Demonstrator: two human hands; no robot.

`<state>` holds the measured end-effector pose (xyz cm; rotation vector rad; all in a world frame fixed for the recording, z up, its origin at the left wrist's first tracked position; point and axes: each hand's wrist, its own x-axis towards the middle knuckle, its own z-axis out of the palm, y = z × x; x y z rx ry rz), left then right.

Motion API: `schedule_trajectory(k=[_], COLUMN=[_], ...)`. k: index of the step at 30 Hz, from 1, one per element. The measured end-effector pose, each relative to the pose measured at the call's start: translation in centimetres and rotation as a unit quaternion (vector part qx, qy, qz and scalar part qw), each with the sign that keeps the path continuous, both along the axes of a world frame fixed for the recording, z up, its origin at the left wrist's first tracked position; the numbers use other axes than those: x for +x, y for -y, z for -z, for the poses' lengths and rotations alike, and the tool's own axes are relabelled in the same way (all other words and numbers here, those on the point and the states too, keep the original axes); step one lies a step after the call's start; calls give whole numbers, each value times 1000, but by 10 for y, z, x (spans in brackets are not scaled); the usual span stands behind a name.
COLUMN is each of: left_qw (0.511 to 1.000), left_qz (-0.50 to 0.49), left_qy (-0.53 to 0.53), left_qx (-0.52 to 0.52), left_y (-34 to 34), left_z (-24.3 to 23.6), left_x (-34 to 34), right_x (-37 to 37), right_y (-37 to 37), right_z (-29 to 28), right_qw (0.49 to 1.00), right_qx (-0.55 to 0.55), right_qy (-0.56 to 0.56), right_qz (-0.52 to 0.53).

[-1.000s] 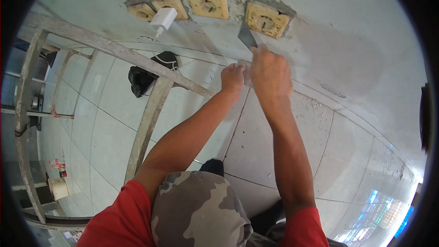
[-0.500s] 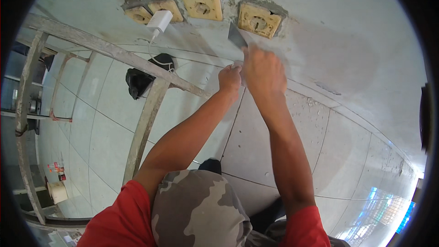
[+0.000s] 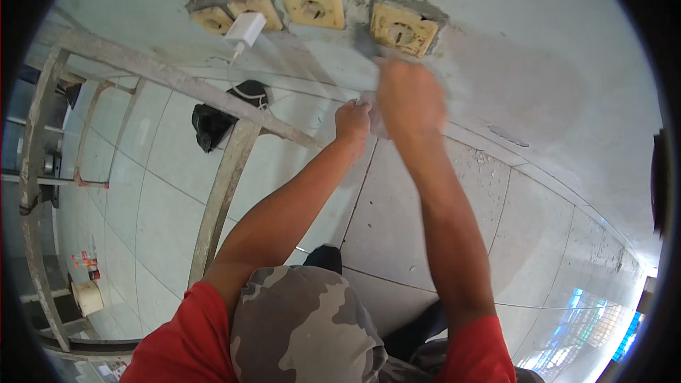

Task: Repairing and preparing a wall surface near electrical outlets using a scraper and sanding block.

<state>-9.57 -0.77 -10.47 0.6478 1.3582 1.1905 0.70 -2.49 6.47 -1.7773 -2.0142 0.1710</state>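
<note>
My right hand [image 3: 411, 98] is closed round a putty knife [image 3: 366, 43]. Its grey blade, smeared by motion, lies against the wall at the lower left corner of a yellowed wall socket [image 3: 386, 30] edged with rough grey filler. Lower and to the left, my left hand [image 3: 352, 123] pinches a pale, flat piece [image 3: 377, 119] whose kind I cannot make out. The right hand partly covers that piece.
More yellowed sockets run leftward, one with a white charger [image 3: 245, 29] plugged in. A worn ladder-like frame [image 3: 170, 79] stands at the left. A black plastic bag [image 3: 209, 125] lies behind it on the tiled floor [image 3: 383, 213].
My right hand has shifted slightly, and the putty knife's blade now sits closer against the socket's left side. The left hand keeps its hold on the pale piece.
</note>
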Motion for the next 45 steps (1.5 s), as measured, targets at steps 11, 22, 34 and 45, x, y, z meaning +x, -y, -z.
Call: schedule_trajectory(k=[11, 22, 34, 45], left_qw=[994, 998, 977, 794], left_qz=[-31, -50, -168, 4], left_qy=[102, 37, -75, -425], left_qx=[10, 16, 104, 433], left_y=[2, -4, -7, 3], left_z=[7, 6, -42, -149], left_x=[2, 4, -17, -12], right_x=[-17, 4, 8, -9], right_y=[7, 14, 12, 7], right_z=[-44, -41, -97, -97], right_qw=[999, 995, 994, 996], right_qx=[20, -21, 7, -46], right_qy=[41, 86, 109, 69], right_qz=[-5, -43, 7, 31])
